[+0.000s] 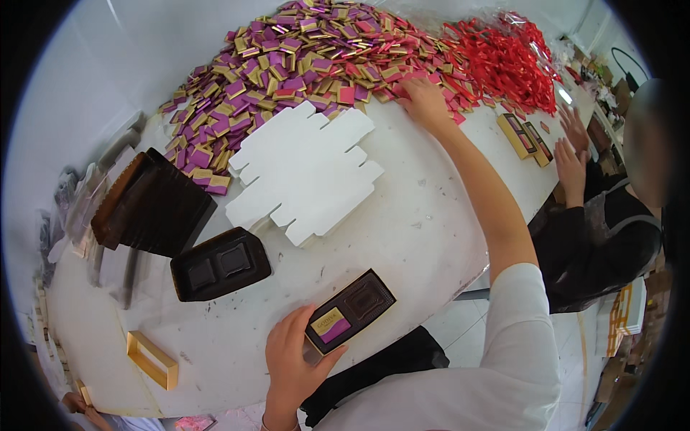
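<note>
Near the table's front edge, my left hand grips a small gold-edged box by its left end. A dark tray with two wells lines it; a purple-and-gold wrapped chocolate lies in the left well, and no chocolate lies in the right one. My right hand is stretched far across the table to the near edge of a large heap of wrapped chocolates, purple and gold at left, pinkish red at right. Its fingers are bent together among the red pieces; what they pinch is hidden.
White flat card blanks lie mid-table. Left stand stacked dark trays, a loose tray and a gold frame. Red ribbons heap at far right. Another person's hands are near gold boxes; another hand shows lower left.
</note>
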Demonstrator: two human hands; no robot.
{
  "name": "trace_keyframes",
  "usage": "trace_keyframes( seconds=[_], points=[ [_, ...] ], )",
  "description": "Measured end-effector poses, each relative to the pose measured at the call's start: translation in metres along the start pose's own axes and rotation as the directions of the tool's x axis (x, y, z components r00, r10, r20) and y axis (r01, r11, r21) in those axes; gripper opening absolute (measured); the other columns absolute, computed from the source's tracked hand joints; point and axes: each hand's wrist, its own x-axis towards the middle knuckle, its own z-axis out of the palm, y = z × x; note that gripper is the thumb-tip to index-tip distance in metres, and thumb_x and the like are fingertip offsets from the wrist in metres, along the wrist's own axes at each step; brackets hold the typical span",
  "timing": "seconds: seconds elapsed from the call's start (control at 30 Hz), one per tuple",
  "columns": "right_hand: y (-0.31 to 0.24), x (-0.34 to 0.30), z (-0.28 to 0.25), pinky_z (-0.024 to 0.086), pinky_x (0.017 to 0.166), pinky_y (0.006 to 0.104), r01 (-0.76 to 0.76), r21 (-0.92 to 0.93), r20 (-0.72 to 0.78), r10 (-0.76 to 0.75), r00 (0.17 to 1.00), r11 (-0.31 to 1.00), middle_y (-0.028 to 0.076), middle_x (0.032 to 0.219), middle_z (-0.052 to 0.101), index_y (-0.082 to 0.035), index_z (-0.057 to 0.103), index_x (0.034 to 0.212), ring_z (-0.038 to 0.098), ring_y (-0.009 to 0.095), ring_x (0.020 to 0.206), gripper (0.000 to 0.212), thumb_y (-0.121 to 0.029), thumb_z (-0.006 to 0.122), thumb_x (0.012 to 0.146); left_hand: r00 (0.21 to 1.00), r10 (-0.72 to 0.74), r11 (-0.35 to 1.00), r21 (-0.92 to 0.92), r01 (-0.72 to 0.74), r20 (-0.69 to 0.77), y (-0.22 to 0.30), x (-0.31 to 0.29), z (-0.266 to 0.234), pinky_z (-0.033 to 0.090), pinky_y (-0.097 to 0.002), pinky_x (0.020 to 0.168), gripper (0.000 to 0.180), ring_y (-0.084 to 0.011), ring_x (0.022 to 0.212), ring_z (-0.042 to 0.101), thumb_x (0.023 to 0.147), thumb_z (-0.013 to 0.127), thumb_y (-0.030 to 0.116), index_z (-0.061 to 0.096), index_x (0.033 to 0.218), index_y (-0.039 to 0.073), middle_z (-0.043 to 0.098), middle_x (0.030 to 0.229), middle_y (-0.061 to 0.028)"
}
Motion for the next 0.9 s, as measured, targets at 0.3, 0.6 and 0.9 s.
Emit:
trace_keyframes(
  seconds=[0.3,0.6,0.9],
  points=[
    [-0.079,-0.023,-0.082,0.049,0.073,0.0280,-0.592,0.786,0.512,0.350,0.785,0.179,0.007,0.089,0.066,0.001,0.063,0.103,0.061,0.014,0.077,0.022,-0.018,0.056,0.094,1.000,-0.010,1.000,0.026,0.011,-0.018,0.000,-0.005,-0.002,0.044,-0.0418,0.090,0.070,-0.0366,0.104,0.057,0.062,0.084,0.019,0.053,0.122,-0.001,0.059,0.115,-0.0190],
    [-0.188,-0.103,-0.191,0.043,0.059,0.0208,-0.762,0.634,0.767,-0.239,0.596,0.135,0.003,0.082,0.064,-0.002,0.060,0.114,0.054,0.006,0.070,0.021,-0.006,0.055,0.094,1.000,0.024,0.999,0.031,-0.024,0.006,0.001,-0.002,-0.001,0.042,-0.0399,0.088,0.067,-0.0315,0.103,0.055,0.070,0.080,0.024,0.052,0.127,0.003,0.058,0.118,-0.0139],
    [-0.211,-0.139,-0.205,0.047,0.073,0.0337,-0.210,0.796,0.353,-0.154,0.923,0.568,0.014,0.094,0.063,0.003,0.060,0.113,0.061,0.028,0.085,0.035,0.005,0.065,0.078,0.974,0.115,0.949,0.311,-0.050,-0.194,0.019,-0.016,0.028,0.043,-0.0356,0.068,0.069,-0.0248,0.084,0.054,0.069,0.079,0.036,0.053,0.122,0.002,0.060,0.109,-0.0098]
  ],
)
